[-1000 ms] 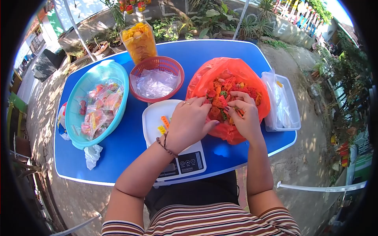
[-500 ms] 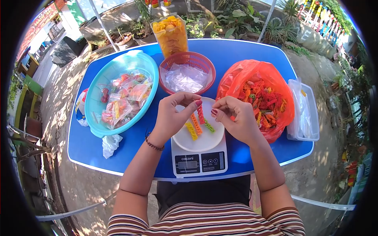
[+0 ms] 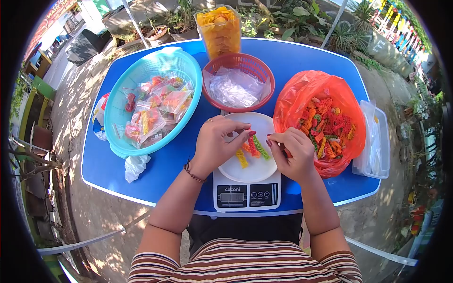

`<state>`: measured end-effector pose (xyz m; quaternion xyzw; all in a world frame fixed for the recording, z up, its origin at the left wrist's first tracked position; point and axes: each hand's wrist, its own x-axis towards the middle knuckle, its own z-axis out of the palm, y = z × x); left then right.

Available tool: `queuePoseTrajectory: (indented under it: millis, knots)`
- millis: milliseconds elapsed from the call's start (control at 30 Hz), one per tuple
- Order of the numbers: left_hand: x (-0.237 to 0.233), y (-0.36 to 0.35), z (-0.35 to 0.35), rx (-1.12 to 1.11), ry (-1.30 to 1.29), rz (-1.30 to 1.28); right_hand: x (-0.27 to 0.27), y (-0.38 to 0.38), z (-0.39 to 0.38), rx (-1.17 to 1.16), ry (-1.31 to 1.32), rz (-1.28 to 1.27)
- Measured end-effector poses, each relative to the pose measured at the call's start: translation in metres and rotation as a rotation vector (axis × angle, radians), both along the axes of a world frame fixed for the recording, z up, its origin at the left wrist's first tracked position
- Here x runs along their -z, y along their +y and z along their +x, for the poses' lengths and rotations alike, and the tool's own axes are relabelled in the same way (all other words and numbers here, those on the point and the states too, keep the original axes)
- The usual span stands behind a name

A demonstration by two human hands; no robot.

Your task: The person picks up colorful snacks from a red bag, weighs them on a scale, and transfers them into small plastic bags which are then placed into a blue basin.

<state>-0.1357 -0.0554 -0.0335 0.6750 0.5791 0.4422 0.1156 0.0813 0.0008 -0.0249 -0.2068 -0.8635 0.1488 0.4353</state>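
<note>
My left hand (image 3: 224,141) is over the left side of the round white plate of a kitchen scale (image 3: 247,195). Its thumb and forefinger pinch together at the upper end of a red twisted snack stick (image 3: 249,143). Beside that stick lie an orange stick (image 3: 255,152), a green stick (image 3: 261,147) and a yellow stick (image 3: 241,159). At the plate's right edge is my right hand (image 3: 295,153), its fingertips closed together. Whether they hold anything small is hidden.
A turquoise basin (image 3: 113,108) holds filled plastic packets. Clear bags lie in a red basket (image 3: 262,101); behind it stands a tub of yellow chips (image 3: 220,35). Right of the scale is a red plastic bag (image 3: 290,101) of snacks, beside a clear box (image 3: 383,141).
The whole view has shifted, so the table sits further right. My left fingertips are lower over the plate, and my right hand has drawn slightly down and right. The green stick stands more upright.
</note>
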Motion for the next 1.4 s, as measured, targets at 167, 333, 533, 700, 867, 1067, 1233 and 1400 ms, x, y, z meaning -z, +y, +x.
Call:
queuePoseTrajectory:
  millis: [167, 333, 533, 700, 867, 1067, 1233, 1400]
  knots:
    - [-0.003, -0.002, 0.001, -0.057, 0.045, 0.105, 0.000, -0.001, -0.001, 0.003, 0.011, 0.052]
    - [0.003, -0.002, -0.002, -0.089, 0.068, 0.207, -0.001, -0.001, -0.001, 0.012, 0.007, 0.046]
    - [0.002, -0.002, -0.004, -0.106, 0.090, 0.234, 0.004, 0.006, 0.000, 0.047, 0.015, 0.044]
    - [0.003, -0.003, -0.006, -0.132, 0.022, 0.262, 0.001, 0.002, 0.000, 0.041, 0.012, 0.099]
    - [-0.004, -0.002, -0.007, -0.165, 0.005, 0.292, -0.005, -0.004, 0.000, 0.033, -0.018, 0.093]
    - [-0.001, -0.001, -0.009, -0.211, -0.011, 0.276, -0.005, -0.008, -0.002, 0.008, -0.037, 0.091]
    - [0.000, -0.001, -0.010, -0.232, -0.069, 0.266, 0.005, -0.007, -0.005, -0.010, -0.065, 0.057]
    - [0.002, -0.003, -0.008, -0.223, -0.075, 0.217, -0.006, -0.005, -0.025, 0.109, -0.155, 0.102]
